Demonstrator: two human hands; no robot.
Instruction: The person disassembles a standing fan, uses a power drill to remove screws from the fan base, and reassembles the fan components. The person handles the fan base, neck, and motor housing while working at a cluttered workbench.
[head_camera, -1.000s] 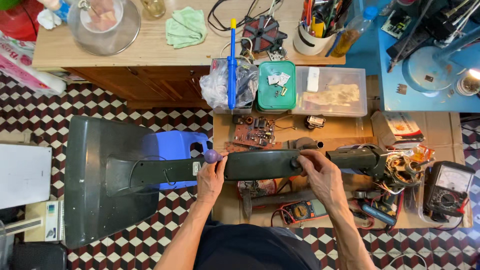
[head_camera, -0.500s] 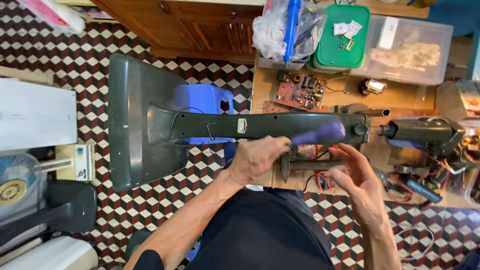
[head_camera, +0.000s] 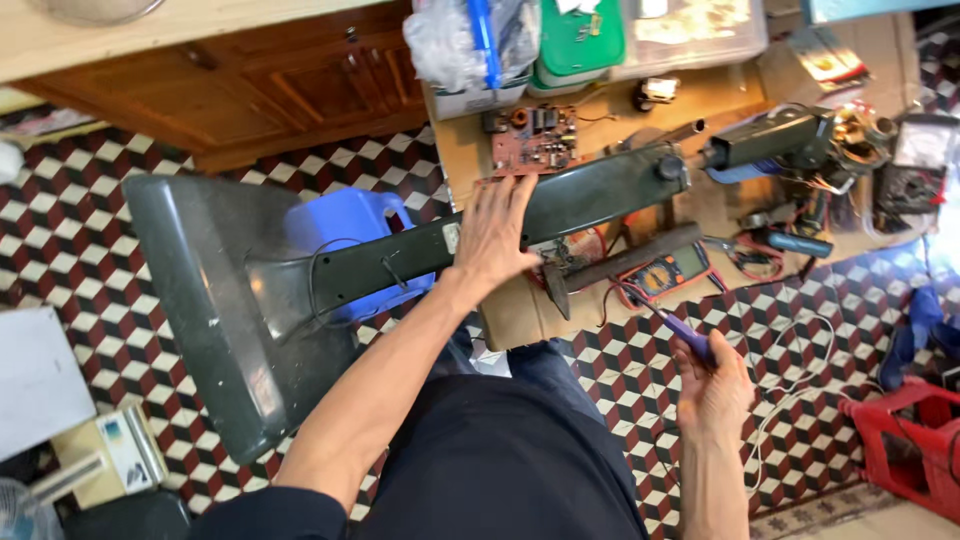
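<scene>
Now left hand (head_camera: 495, 235) lies spread on the dark stand (head_camera: 420, 255); right hand (head_camera: 715, 385) pinches a purple-handled screwdriver (head_camera: 685, 335).

A red circuit board (head_camera: 530, 137) lies on the low tabletop (head_camera: 462, 160), with a green-lidded box (head_camera: 578, 40) at its one o'clock. A red crate (head_camera: 905, 445) stands on the checkered floor (head_camera: 70, 240) at four o'clock; a blue stool (head_camera: 340, 225) sits at nine.

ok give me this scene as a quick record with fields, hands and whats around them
left hand: palm flat on the dark green fan stand column
right hand: holds a purple-handled screwdriver, off the bench
fan base: dark grey, tipped on its side over the floor
under column: blue plastic stool
bench: red circuit board, hammer, multimeter
floor: checkered tiles
</scene>
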